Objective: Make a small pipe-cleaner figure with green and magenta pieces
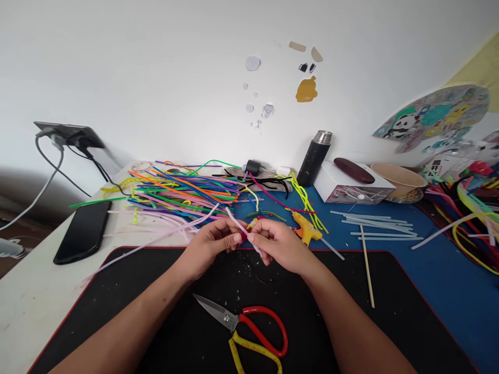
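A pale lilac pipe cleaner [235, 219] slants between my two hands above the black mat. My left hand [208, 245] is closed, thumb and fingers pinching at its near side. Opposite it, my right hand [277, 243] grips the same strip between thumb and forefinger, and a short end pokes out below. Something small and dark red [243, 237] shows between the hands, mostly hidden by the fingers. Another long pale pipe cleaner [156, 235] runs behind my left hand toward the lower left. Scissors [234, 323] with red and yellow handles lie partly opened below my hands.
Many coloured pipe cleaners [187, 189] are heaped behind my hands. A yellow glue gun [306, 228], glue sticks [380, 224] and a wooden stick [366, 267] lie to the right. A black phone [83, 231] rests left. A dark flask [314, 160] and white box [351, 184] stand near the wall.
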`<state>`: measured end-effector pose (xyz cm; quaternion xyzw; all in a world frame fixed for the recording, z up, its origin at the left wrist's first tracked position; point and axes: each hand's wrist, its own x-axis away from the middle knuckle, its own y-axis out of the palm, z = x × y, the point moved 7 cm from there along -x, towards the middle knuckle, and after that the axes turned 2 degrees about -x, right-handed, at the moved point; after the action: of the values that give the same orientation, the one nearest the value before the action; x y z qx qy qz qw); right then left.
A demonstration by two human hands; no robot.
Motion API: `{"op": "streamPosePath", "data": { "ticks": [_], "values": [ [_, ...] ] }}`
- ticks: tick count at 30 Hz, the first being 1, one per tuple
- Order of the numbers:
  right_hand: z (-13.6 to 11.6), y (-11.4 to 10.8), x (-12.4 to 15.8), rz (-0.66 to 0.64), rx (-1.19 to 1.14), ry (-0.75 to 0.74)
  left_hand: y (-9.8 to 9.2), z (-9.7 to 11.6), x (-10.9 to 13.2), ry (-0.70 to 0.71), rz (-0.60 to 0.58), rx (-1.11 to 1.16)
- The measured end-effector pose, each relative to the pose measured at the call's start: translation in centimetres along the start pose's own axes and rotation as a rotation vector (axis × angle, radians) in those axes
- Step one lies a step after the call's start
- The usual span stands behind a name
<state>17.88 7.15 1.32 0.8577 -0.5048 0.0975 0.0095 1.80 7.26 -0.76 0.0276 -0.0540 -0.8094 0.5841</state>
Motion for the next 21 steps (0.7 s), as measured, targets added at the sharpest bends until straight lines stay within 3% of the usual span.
{"op": "streamPosePath", "data": {
  "ticks": [5, 12, 21],
  "values": [
    [0.5, 0.8, -0.2, -0.05, -0.012, 0.015, 0.0, -0.1, -0.1, -0.051, 0.035, 0.123],
    [0.1, 0.1, -0.3, 0.05, -0.013, -0.024, -1.7, 0.7, -0.2, 0.011, 0.271, 0.228],
    [0.3, -0.3, -0.6, 0.161, 0.076, -0.053, -1.4, 0.6, -0.1, 0.025, 0.217, 0.162]
  ]
}}
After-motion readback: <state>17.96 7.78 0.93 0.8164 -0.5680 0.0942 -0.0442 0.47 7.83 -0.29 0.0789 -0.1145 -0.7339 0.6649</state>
